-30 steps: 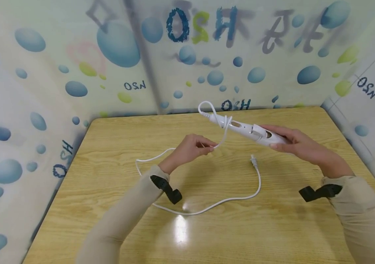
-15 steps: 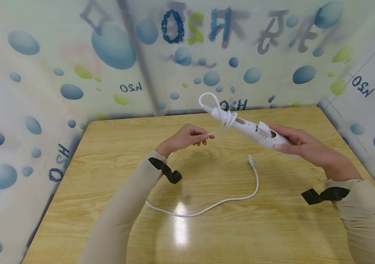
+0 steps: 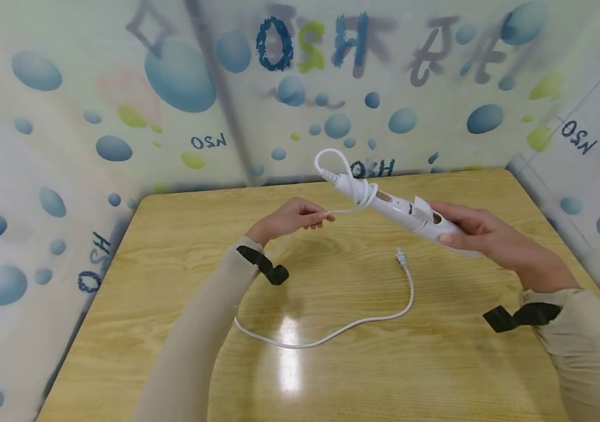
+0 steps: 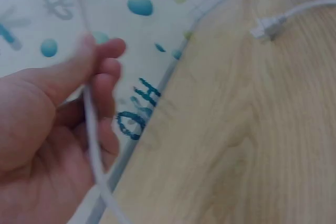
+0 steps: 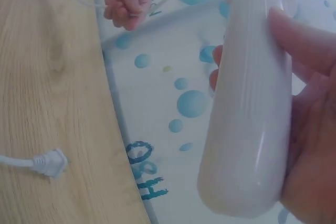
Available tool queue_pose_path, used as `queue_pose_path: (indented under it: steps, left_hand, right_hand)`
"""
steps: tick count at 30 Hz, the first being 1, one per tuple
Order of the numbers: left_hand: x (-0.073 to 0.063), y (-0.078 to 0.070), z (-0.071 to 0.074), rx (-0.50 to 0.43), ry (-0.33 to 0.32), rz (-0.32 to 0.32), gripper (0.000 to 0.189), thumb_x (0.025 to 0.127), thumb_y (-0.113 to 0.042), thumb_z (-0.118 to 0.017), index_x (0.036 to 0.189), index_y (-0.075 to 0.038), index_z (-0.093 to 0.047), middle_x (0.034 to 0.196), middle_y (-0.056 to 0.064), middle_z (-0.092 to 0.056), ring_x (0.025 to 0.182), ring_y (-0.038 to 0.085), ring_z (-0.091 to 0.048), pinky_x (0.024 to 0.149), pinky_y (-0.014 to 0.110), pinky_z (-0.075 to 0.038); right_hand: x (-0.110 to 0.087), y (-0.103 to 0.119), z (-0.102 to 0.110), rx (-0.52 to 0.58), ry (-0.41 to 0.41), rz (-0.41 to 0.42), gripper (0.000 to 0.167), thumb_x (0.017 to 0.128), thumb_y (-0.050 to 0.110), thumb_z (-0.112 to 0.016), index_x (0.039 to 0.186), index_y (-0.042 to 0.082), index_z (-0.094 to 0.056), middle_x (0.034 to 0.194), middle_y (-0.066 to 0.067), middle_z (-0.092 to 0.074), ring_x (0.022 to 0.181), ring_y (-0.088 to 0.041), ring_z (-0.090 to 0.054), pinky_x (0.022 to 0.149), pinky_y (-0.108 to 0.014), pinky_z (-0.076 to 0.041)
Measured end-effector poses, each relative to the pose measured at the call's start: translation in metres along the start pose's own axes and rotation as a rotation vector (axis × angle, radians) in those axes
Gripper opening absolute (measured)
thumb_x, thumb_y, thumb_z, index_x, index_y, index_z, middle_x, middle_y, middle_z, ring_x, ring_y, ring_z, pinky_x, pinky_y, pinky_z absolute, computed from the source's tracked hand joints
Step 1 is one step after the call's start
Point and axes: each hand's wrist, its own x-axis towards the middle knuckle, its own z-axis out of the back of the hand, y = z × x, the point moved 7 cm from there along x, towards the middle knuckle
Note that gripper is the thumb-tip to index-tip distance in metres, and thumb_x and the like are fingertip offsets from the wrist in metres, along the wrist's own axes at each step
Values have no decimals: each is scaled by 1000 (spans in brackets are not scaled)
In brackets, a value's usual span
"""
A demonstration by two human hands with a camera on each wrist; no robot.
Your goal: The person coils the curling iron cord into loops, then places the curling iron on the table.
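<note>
My right hand (image 3: 481,231) grips the thick, rounded end of a white wand-shaped electric appliance (image 3: 397,205), holding it tilted above the table. The appliance has brownish oval windows and a raised piece on its side. From its narrow end a white power cord (image 3: 353,211) arches up and loops round the body several times. My left hand (image 3: 292,218) pinches that cord between thumb and fingers, to the left of the appliance. In the left wrist view the cord (image 4: 93,135) passes through the hand. The right wrist view shows the smooth rounded end (image 5: 244,129) against my palm.
The rest of the cord curves across the wooden table (image 3: 342,381), partly hidden behind my left forearm, and finishes in a two-pin plug (image 3: 402,258). A patterned sheet (image 3: 279,117) with bubble prints rises behind the table and along both sides.
The cord's loose loop has drawn tighter round the appliance's narrow end. My left hand has moved left and a little up with the cord; the right hand keeps its grip, shifted slightly right.
</note>
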Motion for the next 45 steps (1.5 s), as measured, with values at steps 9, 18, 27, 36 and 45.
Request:
queue_pose_path:
  steps: [9,18,27,36,45]
  left_hand:
    - [2,-7,16,20,-19,-96,17,92,-2,-54,97,8,-66,78,13,-63,65,17,-51,65,32,-44]
    - [3,-19,30,236,-148,16,28,91,-29,-59,75,-9,-72,62,11,-58,45,14,-38,46,26,-36]
    - [-4,-35,40,171,-146,18,19,92,-18,-58,91,-4,-72,80,8,-64,64,19,-50,60,31,-38]
    - [-3,-58,39,214,-116,-46,19,91,-12,-58,94,2,-71,86,9,-67,69,22,-56,63,30,-42]
    - [-10,-101,29,273,-108,-174,18,93,-12,-56,90,-3,-71,66,7,-58,52,18,-35,57,28,-32]
  right_hand:
    - [-3,27,-23,-103,152,65,57,92,-7,-47,144,7,-30,128,4,-45,93,-17,-47,70,-27,-44]
    - [-5,32,-38,-132,253,96,57,88,-10,-51,141,4,-34,134,2,-43,99,-14,-48,75,-26,-44]
    - [-6,7,-46,-180,342,-35,51,92,7,-54,140,14,-40,137,1,-42,108,-8,-45,78,-24,-41]
    - [0,-23,-59,-83,457,-103,47,93,8,-52,139,13,-42,131,-10,-44,98,-12,-46,77,-26,-41]
    - [6,-45,-59,-91,449,-229,49,93,14,-55,139,6,-40,126,-19,-44,93,-22,-46,75,-28,-41]
